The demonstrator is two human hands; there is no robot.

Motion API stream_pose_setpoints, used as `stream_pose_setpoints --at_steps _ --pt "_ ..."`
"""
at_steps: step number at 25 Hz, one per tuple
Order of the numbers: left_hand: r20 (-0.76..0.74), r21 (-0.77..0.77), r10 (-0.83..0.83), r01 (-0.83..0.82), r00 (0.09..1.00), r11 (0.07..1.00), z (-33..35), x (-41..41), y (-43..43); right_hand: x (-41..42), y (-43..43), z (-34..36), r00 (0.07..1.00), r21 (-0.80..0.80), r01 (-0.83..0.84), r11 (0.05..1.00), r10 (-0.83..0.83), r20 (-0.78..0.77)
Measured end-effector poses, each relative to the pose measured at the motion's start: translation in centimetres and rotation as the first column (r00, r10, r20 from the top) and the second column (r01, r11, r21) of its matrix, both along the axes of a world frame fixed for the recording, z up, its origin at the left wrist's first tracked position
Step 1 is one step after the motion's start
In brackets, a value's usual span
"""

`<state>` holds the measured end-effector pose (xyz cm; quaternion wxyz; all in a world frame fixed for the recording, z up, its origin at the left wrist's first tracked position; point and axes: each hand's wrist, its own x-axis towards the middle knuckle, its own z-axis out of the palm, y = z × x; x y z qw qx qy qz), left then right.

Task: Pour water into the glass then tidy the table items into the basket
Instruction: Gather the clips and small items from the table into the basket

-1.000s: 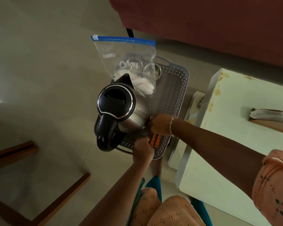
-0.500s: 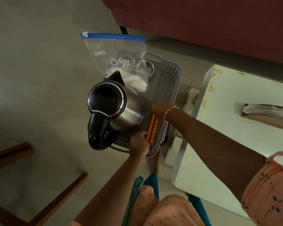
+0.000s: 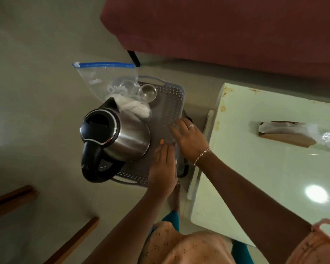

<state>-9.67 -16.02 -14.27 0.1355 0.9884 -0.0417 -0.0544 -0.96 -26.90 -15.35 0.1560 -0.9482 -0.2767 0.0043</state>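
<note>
A grey perforated basket (image 3: 178, 92) stands on the floor beside the table. In it are a steel kettle (image 3: 131, 138) with a black lid and handle, a clear zip bag (image 3: 103, 79) with a blue seal, a white cloth (image 3: 136, 108) and a small steel cup (image 3: 148, 91). My left hand (image 3: 163, 168) lies flat over the basket's near right part, fingers straight, covering an orange item (image 3: 162, 141) whose tip alone shows. My right hand (image 3: 189, 139) rests with spread fingers on the basket's right side. Neither hand grips anything that I can see.
A pale green table (image 3: 255, 178) stands to the right, with a wooden piece and white paper (image 3: 286, 131) on it. A maroon piece of furniture (image 3: 217, 25) runs along the back. Wooden furniture legs (image 3: 11, 196) are at lower left. My foot (image 3: 175, 199) is near the basket.
My right hand has moved from the kettle's side to the basket's right wall. My left hand has flattened over the orange item. The kettle stays in the basket.
</note>
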Motion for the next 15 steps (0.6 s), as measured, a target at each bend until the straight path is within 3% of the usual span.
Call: stream_pose_setpoints --at_steps 6,15 --pt "-0.035 0.103 -0.073 0.076 0.997 0.992 1.7 -1.4 -11.0 -6.0 -12.8 0.1 0.981 -0.116 0.189 0.975 -0.194 -0.027" --pt "-0.102 0.052 -0.381 0.387 0.919 0.921 1.9 -6.6 -33.7 -15.8 -37.0 2.1 0.846 -0.216 0.509 0.833 -0.531 -0.054"
